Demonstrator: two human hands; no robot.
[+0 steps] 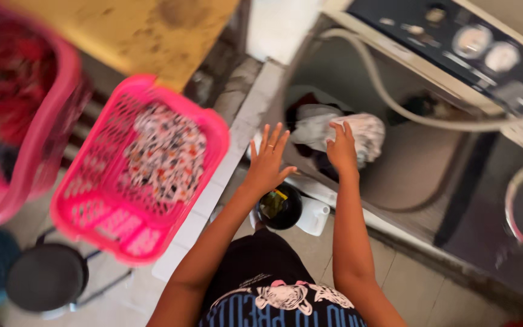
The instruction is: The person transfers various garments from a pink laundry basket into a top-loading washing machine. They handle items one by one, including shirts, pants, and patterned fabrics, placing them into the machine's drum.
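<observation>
My right hand (341, 147) rests on a bundle of white cloth (334, 130) lying with dark clothes inside the open tub of a washing machine (407, 163). Its fingers press the cloth; a firm grip is not clear. My left hand (267, 160) hovers open with fingers spread, just left of the tub's edge and above a dark round container (279, 207) on the floor. A pink laundry basket (92, 212) holding a patterned garment (164, 154) stands to my left.
A second pink basket (25, 151) with red clothes sits at the far left. A black stool (46, 275) stands below it. A grey hose (394, 103) crosses the tub. The machine's control panel (473, 42) with dials is at the top right. A white jug (316, 215) stands by the machine.
</observation>
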